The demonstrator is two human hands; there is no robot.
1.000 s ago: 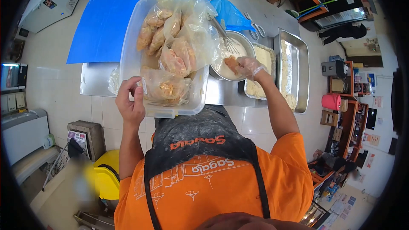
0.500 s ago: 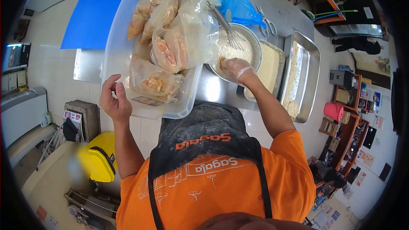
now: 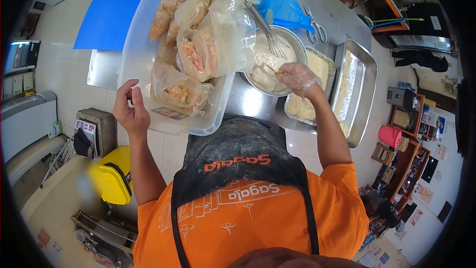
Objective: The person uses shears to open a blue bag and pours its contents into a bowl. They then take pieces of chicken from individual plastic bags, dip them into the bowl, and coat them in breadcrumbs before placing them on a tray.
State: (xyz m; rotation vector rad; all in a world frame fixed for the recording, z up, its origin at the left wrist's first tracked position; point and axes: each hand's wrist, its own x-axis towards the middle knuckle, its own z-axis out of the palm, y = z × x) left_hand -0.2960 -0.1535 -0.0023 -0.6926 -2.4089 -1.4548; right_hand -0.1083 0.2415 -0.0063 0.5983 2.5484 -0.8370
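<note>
My right hand (image 3: 299, 79), in a clear plastic glove, pinches the end of a batter-coated chicken piece (image 3: 265, 77) over the right part of a metal bowl (image 3: 303, 52) of pale batter. A whisk (image 3: 263, 24) leans in that bowl. My left hand (image 3: 133, 108) is bare and holds nothing, its fingers curled but apart, beside the near left edge of a clear plastic tub (image 3: 130, 59). Inside the tub lie several plastic bags of raw chicken (image 3: 198, 52).
Right of the bowl are a tray of crumbs (image 3: 302, 109) and a long metal tray (image 3: 364, 94). Behind stand a blue plastic bag (image 3: 280, 5) and scissors (image 3: 317, 30). A blue sheet (image 3: 106, 15) lies at the far left; a yellow bin (image 3: 114, 183) stands below.
My right hand has moved right and lifted out of the batter, and the coated piece now shows. My left hand has barely shifted.
</note>
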